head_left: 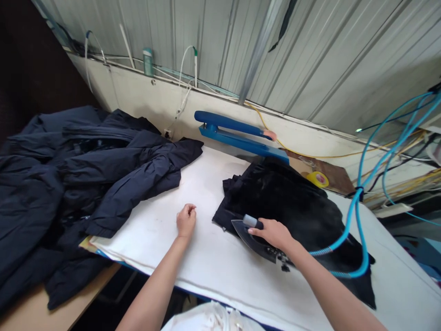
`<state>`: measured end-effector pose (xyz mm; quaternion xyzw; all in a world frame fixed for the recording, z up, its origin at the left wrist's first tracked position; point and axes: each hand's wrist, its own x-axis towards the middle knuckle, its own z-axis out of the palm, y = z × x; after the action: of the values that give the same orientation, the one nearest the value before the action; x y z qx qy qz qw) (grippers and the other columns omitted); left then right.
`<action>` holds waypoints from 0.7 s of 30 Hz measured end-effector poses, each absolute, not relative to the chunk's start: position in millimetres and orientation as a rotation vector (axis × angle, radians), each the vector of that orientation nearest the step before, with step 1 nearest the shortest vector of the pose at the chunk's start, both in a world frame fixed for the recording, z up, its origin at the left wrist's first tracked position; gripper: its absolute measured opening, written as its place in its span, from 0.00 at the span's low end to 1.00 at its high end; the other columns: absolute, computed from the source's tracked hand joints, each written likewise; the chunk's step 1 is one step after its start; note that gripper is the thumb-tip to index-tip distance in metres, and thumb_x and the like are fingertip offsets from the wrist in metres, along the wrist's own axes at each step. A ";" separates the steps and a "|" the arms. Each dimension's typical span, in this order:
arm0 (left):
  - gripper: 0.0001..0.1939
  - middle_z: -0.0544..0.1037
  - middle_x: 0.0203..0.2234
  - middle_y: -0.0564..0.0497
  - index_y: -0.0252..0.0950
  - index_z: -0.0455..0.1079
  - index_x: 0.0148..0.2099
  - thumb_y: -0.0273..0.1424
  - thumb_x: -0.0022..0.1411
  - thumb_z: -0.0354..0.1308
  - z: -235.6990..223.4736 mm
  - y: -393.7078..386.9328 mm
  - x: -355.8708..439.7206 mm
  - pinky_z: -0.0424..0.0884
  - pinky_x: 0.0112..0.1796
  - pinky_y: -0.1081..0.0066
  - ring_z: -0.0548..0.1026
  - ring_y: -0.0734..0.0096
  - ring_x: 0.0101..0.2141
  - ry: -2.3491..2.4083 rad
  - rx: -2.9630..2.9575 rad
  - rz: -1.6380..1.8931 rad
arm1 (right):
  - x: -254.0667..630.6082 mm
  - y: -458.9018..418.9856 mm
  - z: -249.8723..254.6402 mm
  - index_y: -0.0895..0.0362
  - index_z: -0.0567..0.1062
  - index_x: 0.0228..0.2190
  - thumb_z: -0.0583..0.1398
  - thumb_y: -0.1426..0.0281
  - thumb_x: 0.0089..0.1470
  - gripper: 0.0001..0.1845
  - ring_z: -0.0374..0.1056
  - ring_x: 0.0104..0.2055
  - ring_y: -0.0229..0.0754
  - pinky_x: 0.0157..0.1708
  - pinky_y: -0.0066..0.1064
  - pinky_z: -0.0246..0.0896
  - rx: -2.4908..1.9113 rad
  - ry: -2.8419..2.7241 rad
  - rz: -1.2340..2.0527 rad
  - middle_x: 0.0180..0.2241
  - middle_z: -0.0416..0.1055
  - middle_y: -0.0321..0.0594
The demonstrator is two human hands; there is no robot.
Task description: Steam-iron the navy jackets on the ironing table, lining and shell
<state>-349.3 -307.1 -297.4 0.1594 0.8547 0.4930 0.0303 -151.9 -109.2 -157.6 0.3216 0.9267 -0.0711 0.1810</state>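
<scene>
My right hand (pixel 275 233) is wrapped around the handle of a steam iron (pixel 253 241). The iron rests at the near left edge of a black garment (pixel 279 193), its tip pointing left. Light blue hoses (pixel 349 220) run from the iron's rear up to the right. My left hand (pixel 186 219) is over the white padded ironing table (pixel 203 259), left of the garment and apart from it. Its fingers are curled in, and nothing shows between them.
Dark padded jackets (pixel 103 156) are heaped at the left. Behind the garment stands a blue sleeve board (pixel 237 133), with a yellow tape roll (pixel 317 179) to its right. A teal bottle (pixel 148 62) stands on the wall ledge. Cables run along the wall.
</scene>
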 end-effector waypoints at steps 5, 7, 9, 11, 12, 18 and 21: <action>0.07 0.76 0.26 0.55 0.43 0.67 0.36 0.35 0.53 0.54 -278.6 -285.1 -334.1 0.57 0.40 0.66 0.70 0.65 0.37 2.593 0.768 0.990 | -117.9 -101.5 -168.3 0.52 0.72 0.34 0.50 0.42 0.42 0.30 0.67 0.38 0.49 0.30 0.31 0.54 0.934 2.558 -0.199 0.35 0.73 0.42; 0.09 0.76 0.27 0.55 0.43 0.66 0.38 0.34 0.51 0.56 -274.1 -274.4 -329.0 0.56 0.40 0.66 0.69 0.64 0.39 2.543 0.808 0.910 | -116.9 -101.4 -172.2 0.52 0.72 0.35 0.50 0.42 0.42 0.31 0.67 0.39 0.49 0.31 0.32 0.55 0.944 2.558 -0.200 0.36 0.73 0.43; 0.09 0.76 0.27 0.56 0.43 0.65 0.37 0.30 0.50 0.56 -271.5 -266.7 -326.1 0.55 0.40 0.66 0.69 0.65 0.39 2.507 0.788 0.865 | -121.5 -103.3 -174.0 0.52 0.72 0.36 0.50 0.42 0.42 0.32 0.67 0.39 0.50 0.31 0.32 0.55 0.930 2.571 -0.193 0.36 0.73 0.43; 0.09 0.76 0.26 0.57 0.42 0.64 0.35 0.27 0.49 0.56 -270.1 -263.0 -325.4 0.54 0.40 0.67 0.70 0.67 0.38 2.482 0.736 0.843 | -129.6 -106.6 -174.8 0.52 0.72 0.37 0.49 0.41 0.42 0.32 0.67 0.38 0.49 0.32 0.32 0.55 0.918 2.585 -0.184 0.35 0.73 0.43; 0.08 0.76 0.25 0.57 0.41 0.63 0.34 0.27 0.48 0.56 -269.6 -262.5 -325.9 0.54 0.40 0.67 0.71 0.67 0.37 2.469 0.708 0.847 | -134.5 -108.3 -175.1 0.52 0.72 0.36 0.49 0.41 0.42 0.32 0.67 0.38 0.49 0.32 0.32 0.55 0.914 2.590 -0.184 0.35 0.73 0.43; 0.06 0.75 0.27 0.56 0.41 0.62 0.36 0.29 0.53 0.52 -266.2 -270.5 -339.6 0.59 0.37 0.69 0.71 0.70 0.34 2.488 0.519 1.121 | -171.0 -113.8 -178.8 0.51 0.72 0.36 0.48 0.39 0.41 0.34 0.67 0.38 0.48 0.34 0.33 0.56 0.888 2.627 -0.202 0.35 0.73 0.43; 0.08 0.75 0.29 0.54 0.40 0.63 0.37 0.28 0.53 0.50 -264.4 -277.4 -346.9 0.61 0.37 0.70 0.71 0.71 0.33 2.544 0.466 1.373 | -192.2 -116.9 -178.3 0.52 0.73 0.36 0.48 0.39 0.41 0.34 0.67 0.40 0.48 0.36 0.34 0.57 0.910 2.621 -0.211 0.36 0.72 0.43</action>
<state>-346.9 -277.4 -264.4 0.1583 0.8639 0.4662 0.1065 -192.2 -116.9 -178.3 0.3217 0.9269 -0.0745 0.1784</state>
